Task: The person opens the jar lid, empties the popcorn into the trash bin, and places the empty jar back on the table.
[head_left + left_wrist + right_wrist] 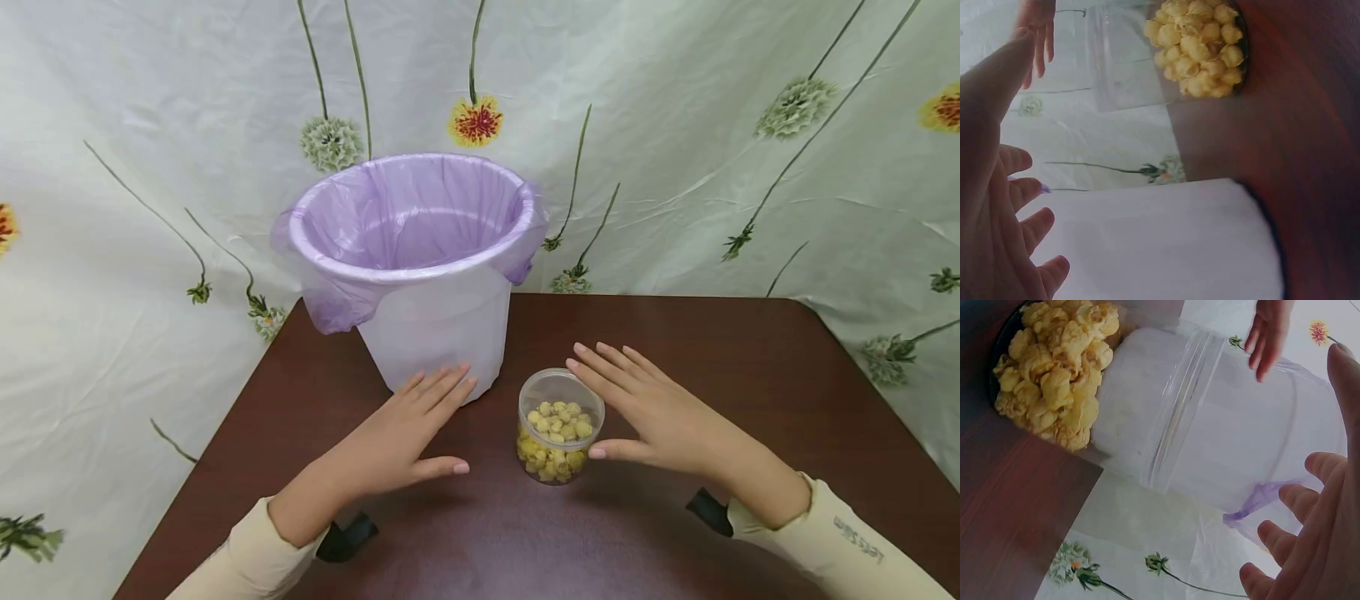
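A popcorn jar (557,450) is standing in from the far edge of the surface (675,333), just beside the straight, empty fingers of the right hand (648,412); the left hand (408,437), also grasping nothing, is hovering before the bin (442,329).

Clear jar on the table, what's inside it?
Inside the clear jar are yellow popcorn-like pieces, heaped in its lower part. Pieces deep in the heap are covered by others and can't be seen.
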